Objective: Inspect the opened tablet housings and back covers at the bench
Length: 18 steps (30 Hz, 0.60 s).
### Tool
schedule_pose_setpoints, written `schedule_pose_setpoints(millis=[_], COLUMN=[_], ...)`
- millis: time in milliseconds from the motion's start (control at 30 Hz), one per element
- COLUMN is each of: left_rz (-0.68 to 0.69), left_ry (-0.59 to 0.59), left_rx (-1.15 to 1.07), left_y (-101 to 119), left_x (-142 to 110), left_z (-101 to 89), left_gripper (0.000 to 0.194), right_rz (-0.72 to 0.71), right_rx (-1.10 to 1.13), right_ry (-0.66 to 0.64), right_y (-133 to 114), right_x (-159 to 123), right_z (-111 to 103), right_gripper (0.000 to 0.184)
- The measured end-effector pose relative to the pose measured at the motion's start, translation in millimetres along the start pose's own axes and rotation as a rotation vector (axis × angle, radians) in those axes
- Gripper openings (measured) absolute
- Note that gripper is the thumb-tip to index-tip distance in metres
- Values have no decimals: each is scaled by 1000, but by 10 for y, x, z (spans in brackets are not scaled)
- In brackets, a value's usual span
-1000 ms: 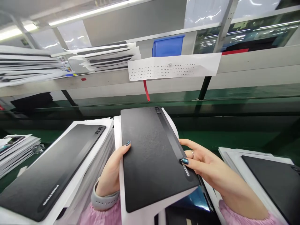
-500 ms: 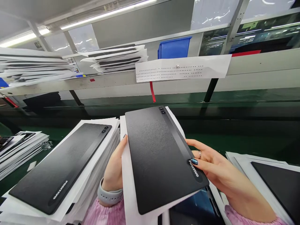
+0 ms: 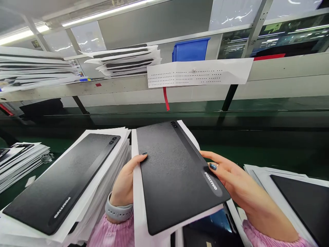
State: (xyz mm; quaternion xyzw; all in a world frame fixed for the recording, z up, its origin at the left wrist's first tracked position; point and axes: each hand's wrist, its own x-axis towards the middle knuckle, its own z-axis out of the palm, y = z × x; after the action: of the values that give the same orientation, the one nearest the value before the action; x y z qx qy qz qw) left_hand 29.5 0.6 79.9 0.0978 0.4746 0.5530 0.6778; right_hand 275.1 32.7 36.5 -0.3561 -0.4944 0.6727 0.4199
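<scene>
The left hand (image 3: 125, 181) and the right hand (image 3: 227, 181) are holding a black POSITIVO tablet (image 3: 174, 175) between them, out in front of the person at about 12 o'clock from the wrists. The tablet is tilted, with its two camera lenses (image 3: 174, 125) pointing toward 12 o'clock and its logo near 4 o'clock. A white paper sheet (image 3: 138, 206) is lying under it and sticking out past its 8 o'clock edge.

The left hand is sitting at the tablet's 8 o'clock side, only partly open, its thumb pressing on the textured back and its fingers hidden underneath. The right hand is at 3 o'clock, gripping the edge, with its dark-polished thumb resting on the back just beside the logo and its fingers curling out of sight below. A grey wristband (image 3: 118, 211) is circling the left wrist, and pink sleeves (image 3: 110, 231) are showing at the bottom.

Another black tablet (image 3: 60, 181) is lying on a white stack (image 3: 102, 171) at 9 o'clock, while a third (image 3: 298, 209) is resting on white sheets at 3 o'clock. A glossy dark device (image 3: 208, 228) is lying just below the held tablet. Beyond a green conveyor (image 3: 257, 154), a blue bin (image 3: 191, 49) and stacked packaging (image 3: 125, 61) are sitting on a shelf at 12 o'clock.
</scene>
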Motion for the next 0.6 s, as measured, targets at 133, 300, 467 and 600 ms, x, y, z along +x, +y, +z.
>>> schedule_pose_setpoints(millis=[133,300,467,600], left_rz=[-59,-65,-52,-46], left_ry=[13,-9,-43,-41], left_rx=[-18,-54,-7,14], left_y=[44,69,41,-6], left_x=[22,56,61,34], left_z=[-30,-63,-60,-22], left_gripper=[43,43,44,45], right_rz=[-255,-165,104,123], right_rx=[-111,29,303,381], right_ry=[336,258,-61,-82], right_y=[39,40,11,24], right_x=[79,161,85,65], right_z=[-84,-95,26,45], right_gripper=[33,39,43,23])
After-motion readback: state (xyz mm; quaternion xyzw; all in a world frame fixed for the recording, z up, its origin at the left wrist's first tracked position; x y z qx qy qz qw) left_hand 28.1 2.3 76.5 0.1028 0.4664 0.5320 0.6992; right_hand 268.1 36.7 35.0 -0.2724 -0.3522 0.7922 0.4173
